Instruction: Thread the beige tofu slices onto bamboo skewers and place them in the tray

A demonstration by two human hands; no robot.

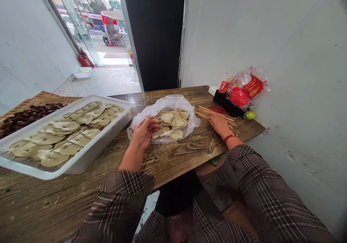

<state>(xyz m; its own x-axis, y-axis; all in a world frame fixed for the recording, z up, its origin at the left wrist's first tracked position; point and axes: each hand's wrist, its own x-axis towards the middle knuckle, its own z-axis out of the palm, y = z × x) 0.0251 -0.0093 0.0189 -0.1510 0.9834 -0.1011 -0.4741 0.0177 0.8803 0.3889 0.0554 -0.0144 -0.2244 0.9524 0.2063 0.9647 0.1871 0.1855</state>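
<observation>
My left hand [145,131] is at the left edge of a clear plastic bag [146,113], its fingers curled and apart, with nothing plainly in them. Several pale, flat round slices [176,119] lie in the open bag. My right hand [219,124] rests on a pile of thin wooden sticks [207,111] right of the bag; its fingertips are hidden, so its grip cannot be made out. At the left, a white plastic tray [94,151] holds many similar slices threaded on dark sticks.
Dark reddish-brown pieces [29,117] lie at the far left. Red-handled scissors [218,108], a black box [230,105] with red packets, and a green fruit [249,115] sit near the wall. The wooden table [179,158] ends at the right.
</observation>
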